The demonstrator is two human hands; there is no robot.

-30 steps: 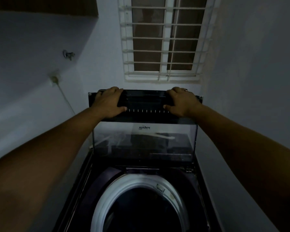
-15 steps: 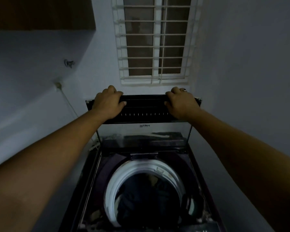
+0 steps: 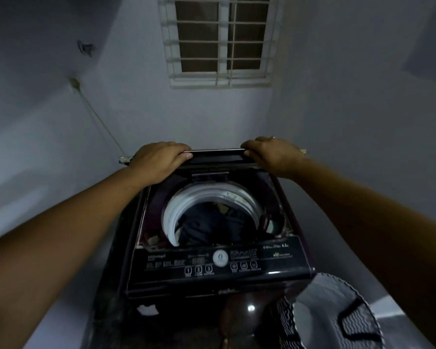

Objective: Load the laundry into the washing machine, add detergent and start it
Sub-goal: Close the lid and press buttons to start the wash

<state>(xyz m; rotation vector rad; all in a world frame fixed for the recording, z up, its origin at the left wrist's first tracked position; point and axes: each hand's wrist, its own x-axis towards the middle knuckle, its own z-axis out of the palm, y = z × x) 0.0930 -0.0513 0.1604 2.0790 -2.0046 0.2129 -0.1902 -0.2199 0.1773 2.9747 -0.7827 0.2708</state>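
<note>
Dark laundry [image 3: 207, 227] lies in the white-rimmed drum [image 3: 171, 217] of the washing machine [image 3: 275, 265] just in front of you. Your left hand [image 3: 159, 159] and right hand [image 3: 272, 154] each grip the top edge of its folded lid [image 3: 217, 157] at the back, fingers curled over. A patterned basket [image 3: 337, 321] stands at your lower right.

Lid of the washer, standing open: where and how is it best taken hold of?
Take the lid by its free top edge, from the front, fingers hooked over it. It stands raised at the back, attached below, so that edge likely gives most leverage. The left hand and right hand hold it so, spaced apart.
</note>
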